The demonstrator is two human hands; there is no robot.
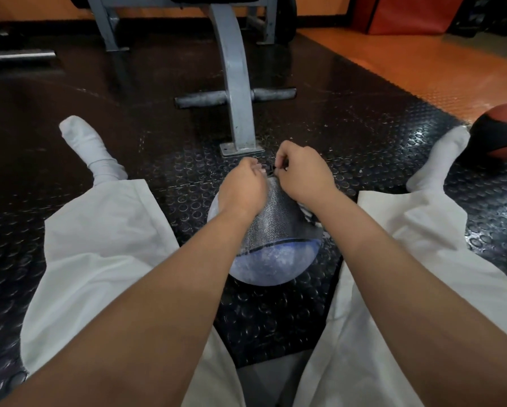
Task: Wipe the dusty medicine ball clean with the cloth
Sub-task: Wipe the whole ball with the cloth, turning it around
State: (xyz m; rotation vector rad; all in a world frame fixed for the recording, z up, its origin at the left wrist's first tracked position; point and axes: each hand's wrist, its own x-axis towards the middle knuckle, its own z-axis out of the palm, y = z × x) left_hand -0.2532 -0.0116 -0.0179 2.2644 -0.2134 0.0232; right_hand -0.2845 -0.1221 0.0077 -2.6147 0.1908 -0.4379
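Lying between my legs: medicine ball, blue, whitened with dust, dark textured panel on top; on the studded black mat
Cloth: striped cloth under my right wrist, against the ball
Left hand: on the ball's far top; fingers curled, pinching a dark piece
Right hand: just beside; fingertips clamped on the same piece; its nature I cannot tell
Beyond: grey bench post; red-and-black ball by my right foot
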